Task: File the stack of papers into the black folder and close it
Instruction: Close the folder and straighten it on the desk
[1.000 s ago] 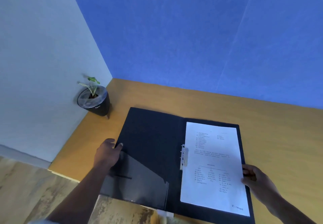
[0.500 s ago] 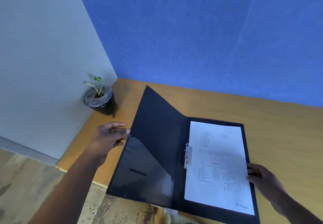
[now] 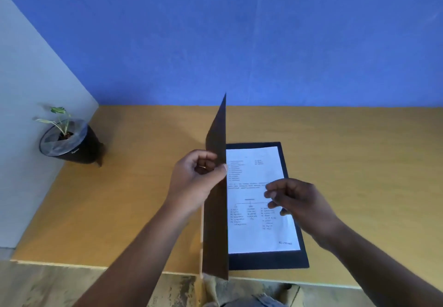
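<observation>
The black folder (image 3: 282,260) lies on the wooden desk near its front edge. White printed papers (image 3: 254,232) rest flat on its right half. The folder's front cover (image 3: 215,223) stands almost upright along the spine, seen nearly edge-on. My left hand (image 3: 194,182) pinches the cover's free edge between thumb and fingers. My right hand (image 3: 299,201) hovers just above the right side of the papers, fingers loosely curled and apart, holding nothing.
A small potted plant (image 3: 69,144) in a black pot stands at the desk's back left corner by the grey wall. A blue wall closes the back. The desk (image 3: 359,163) has its front edge just below the folder.
My left hand has swung the cover from lying flat on the left up to nearly vertical. My right hand has lifted off the folder's right edge and moved in over the papers.
</observation>
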The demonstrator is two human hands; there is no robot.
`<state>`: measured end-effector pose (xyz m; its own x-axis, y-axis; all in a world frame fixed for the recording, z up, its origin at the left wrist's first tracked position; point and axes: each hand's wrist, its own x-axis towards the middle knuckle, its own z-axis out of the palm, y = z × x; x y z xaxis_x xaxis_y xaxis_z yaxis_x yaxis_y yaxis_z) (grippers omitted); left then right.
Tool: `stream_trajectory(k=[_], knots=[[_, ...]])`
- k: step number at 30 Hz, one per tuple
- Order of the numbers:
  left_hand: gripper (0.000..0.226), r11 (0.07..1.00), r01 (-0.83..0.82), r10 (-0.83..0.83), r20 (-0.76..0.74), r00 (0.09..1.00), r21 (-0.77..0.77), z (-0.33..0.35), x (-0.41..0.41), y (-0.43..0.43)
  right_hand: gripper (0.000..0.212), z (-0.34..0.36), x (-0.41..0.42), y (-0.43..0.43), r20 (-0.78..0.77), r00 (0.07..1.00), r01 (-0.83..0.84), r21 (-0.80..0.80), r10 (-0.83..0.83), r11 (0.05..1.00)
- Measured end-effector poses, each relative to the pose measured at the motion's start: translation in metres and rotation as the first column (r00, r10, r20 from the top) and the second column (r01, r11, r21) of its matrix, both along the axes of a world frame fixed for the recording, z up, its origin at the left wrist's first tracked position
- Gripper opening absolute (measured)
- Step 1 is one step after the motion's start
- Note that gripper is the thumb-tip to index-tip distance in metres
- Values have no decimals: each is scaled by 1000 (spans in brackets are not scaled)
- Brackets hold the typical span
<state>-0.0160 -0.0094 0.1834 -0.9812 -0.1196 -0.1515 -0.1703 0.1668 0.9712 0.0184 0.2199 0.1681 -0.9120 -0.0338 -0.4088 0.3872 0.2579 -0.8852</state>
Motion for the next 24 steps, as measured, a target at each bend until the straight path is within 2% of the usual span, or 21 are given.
stream_trajectory(k=[5, 8, 11, 15, 19, 24], knots=[[25, 990, 102, -96, 75, 993, -92, -18, -8, 57, 10, 7, 24, -2, -8, 999, 34, -100, -35, 994], [27, 972, 162, -147, 96, 984, -171, -29, -9, 80, 11, -3, 32, 4, -20, 995, 95, -88, -97, 992], [31, 965, 191, -177, 94, 980, -177, -38, -6, 88, 16, -16, 35, 13, -21, 984, 176, -46, -178, 983], [32, 985, 89, -75, 101, 992, -149, -59, 2, 72, 24, -45, 38, 29, -38, 975, 219, 77, -217, 973], [28, 971, -13, 48, 140, 989, -238, -88, 15, 38, 31, -70, 40, 43, -9, 973, 229, 181, -231, 957], [39, 923, -53, 151, 231, 961, -382, -129, 31, -1, 31, -92, 43, 47, 33, 971, 220, 259, -236, 941]])
